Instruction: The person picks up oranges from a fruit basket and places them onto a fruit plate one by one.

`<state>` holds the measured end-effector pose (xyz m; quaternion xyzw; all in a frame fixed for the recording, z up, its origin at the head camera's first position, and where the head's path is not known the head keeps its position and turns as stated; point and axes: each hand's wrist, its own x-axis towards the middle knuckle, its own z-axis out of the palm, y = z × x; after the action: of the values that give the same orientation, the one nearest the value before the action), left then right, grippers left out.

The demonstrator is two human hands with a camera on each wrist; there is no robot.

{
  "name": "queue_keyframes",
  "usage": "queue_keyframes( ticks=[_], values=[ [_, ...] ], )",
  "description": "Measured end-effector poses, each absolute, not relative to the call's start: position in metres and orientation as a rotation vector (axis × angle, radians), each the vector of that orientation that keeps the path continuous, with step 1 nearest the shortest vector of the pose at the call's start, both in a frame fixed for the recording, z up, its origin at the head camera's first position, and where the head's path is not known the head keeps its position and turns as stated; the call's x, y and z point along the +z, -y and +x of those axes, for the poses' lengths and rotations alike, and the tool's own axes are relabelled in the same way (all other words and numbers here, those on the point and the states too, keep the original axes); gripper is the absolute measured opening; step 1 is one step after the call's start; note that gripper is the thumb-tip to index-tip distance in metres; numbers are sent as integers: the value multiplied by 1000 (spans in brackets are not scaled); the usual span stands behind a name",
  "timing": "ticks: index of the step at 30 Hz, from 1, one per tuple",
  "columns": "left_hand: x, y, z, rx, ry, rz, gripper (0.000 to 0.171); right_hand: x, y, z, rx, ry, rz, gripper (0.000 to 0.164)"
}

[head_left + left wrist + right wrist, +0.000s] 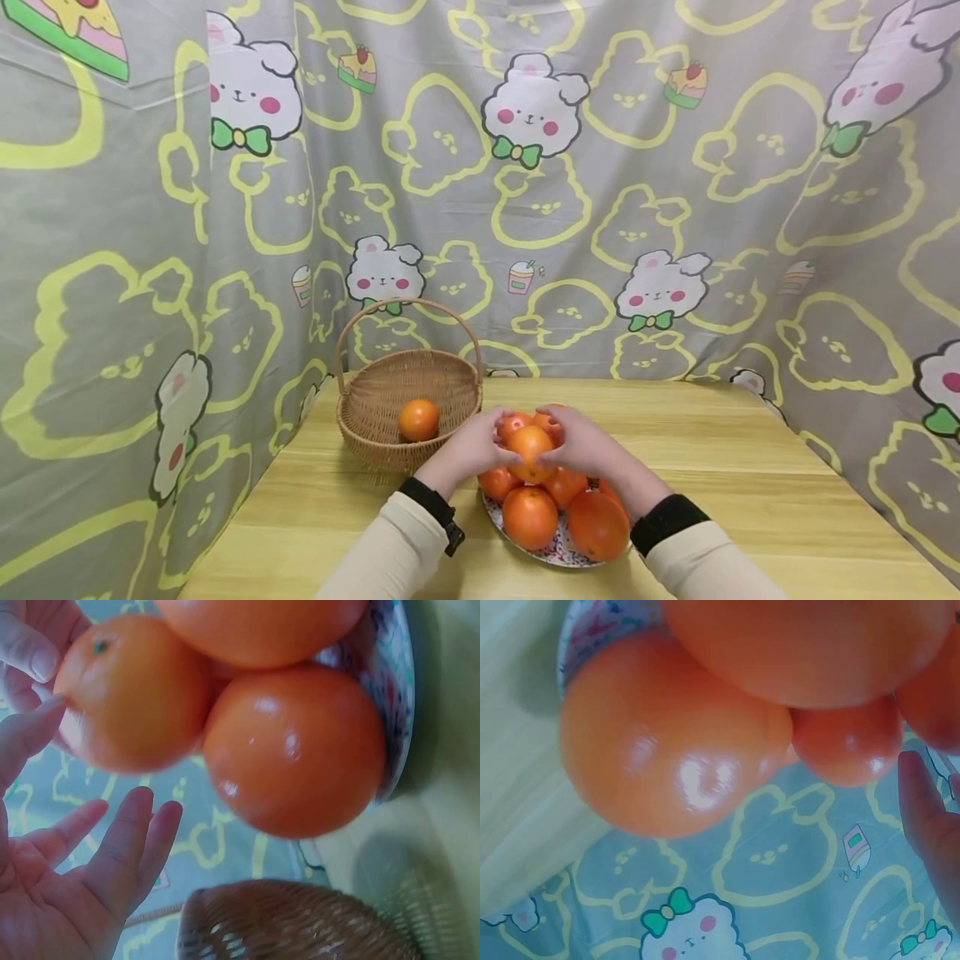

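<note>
Several oranges are heaped on a round patterned plate (pixel 561 553). My left hand (pixel 474 443) and right hand (pixel 587 445) come from either side around the top orange (pixel 531 447). In the left wrist view, the left fingers (pixel 124 844) are spread and apart from the fruit, while the thumb (pixel 26 739) reaches its side. Fingertips of the right hand (pixel 30 649) are close against that same orange there. A straight right finger (pixel 922 799) shows at the edge of the right wrist view, below the fruit. Larger oranges (pixel 597 525) lie at the plate's front.
A wicker basket (pixel 408 375) with a tall arched handle stands left of the plate, holding one orange (pixel 418 420). Everything rests on a light wooden table (pixel 742 467). A patterned curtain (pixel 540 208) hangs behind and along both sides.
</note>
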<state>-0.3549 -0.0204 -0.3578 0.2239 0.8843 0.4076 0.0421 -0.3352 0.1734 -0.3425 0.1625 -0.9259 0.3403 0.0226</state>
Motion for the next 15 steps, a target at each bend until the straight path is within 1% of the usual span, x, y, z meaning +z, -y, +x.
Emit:
queue_keyframes(
  ticks=[4, 8, 12, 15],
  values=[
    [-352, 32, -359, 1253, -2710, 653, 67, -336, -171, -340, 1033, 2887, 513, 69],
    [-347, 45, -364, 1286, -2735, 647, 66, -331, -166, -344, 1013, 2893, 509, 68],
    [-341, 62, -372, 1359, -2823, 620, 57, -323, -154, -351, 966, 2879, 537, 62],
    [-333, 76, -379, 1387, -2909, 512, 50, -314, -141, -358, 941, 2862, 573, 60]
  ],
)
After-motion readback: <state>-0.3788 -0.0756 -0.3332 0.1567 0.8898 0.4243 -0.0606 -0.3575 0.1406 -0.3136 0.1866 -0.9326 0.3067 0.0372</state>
